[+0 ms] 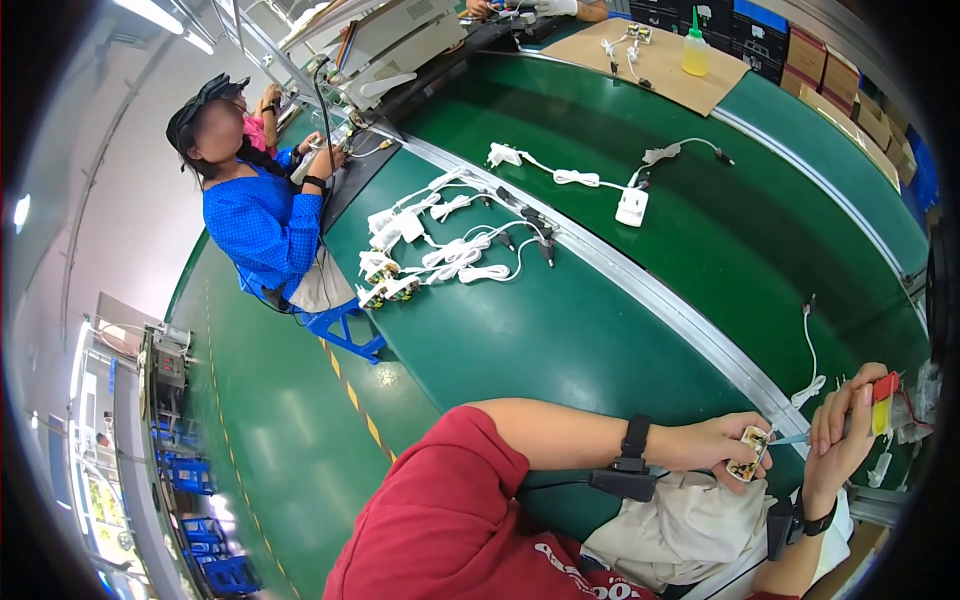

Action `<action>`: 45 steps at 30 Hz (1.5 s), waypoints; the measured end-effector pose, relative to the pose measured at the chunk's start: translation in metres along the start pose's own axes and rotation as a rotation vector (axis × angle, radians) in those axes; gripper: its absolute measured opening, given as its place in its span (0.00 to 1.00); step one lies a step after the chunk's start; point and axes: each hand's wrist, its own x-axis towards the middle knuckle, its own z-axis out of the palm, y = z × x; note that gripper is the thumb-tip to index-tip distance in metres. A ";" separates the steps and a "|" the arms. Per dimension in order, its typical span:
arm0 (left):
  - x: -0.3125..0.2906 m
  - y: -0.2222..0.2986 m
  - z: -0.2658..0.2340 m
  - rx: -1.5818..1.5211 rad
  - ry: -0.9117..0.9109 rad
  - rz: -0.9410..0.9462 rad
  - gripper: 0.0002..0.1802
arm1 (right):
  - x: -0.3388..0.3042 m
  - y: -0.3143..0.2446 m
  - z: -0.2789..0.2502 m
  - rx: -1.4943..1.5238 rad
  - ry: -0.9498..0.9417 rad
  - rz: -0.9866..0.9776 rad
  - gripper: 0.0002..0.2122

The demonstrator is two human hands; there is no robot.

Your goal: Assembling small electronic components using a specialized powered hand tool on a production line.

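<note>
My left hand (722, 446) is closed around a small open white adapter casing (747, 455) with electronic parts showing inside. My right hand (842, 430) grips a slim tool with a red and yellow rear end (881, 402) and a pale bluish tapered tip (793, 438). That tip points into or against the casing; whether it touches cannot be made out. Both hands are over my lap, where a beige cloth (670, 530) lies. Just beyond my right hand, a white cable (811, 350) lies on the green belt.
A pile of white adapters and cables (450, 255) lies on the green worktop. Another corded adapter (631, 206) is on the belt behind the metal rail (620, 270). Cardboard (640, 60) farther off holds a yellow liquid bottle (695, 52). A co-worker in blue (265, 220) sits at left.
</note>
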 end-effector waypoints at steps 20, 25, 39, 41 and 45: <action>0.003 -0.006 0.005 0.101 -0.030 -0.029 0.22 | -0.009 -0.011 -0.006 -0.027 0.015 0.020 0.07; 0.001 -0.010 0.000 0.118 -0.024 -0.056 0.22 | -0.004 -0.009 0.002 -0.025 -0.012 0.055 0.07; 0.007 -0.004 -0.002 0.163 -0.026 -0.064 0.22 | 0.001 -0.008 -0.006 -0.080 0.009 0.009 0.08; 0.006 -0.004 -0.001 0.164 -0.045 -0.087 0.22 | 0.002 -0.008 -0.005 -0.100 0.018 0.014 0.07; 0.003 -0.001 0.000 0.221 -0.014 -0.084 0.23 | -0.001 -0.010 -0.004 -0.124 -0.023 0.024 0.07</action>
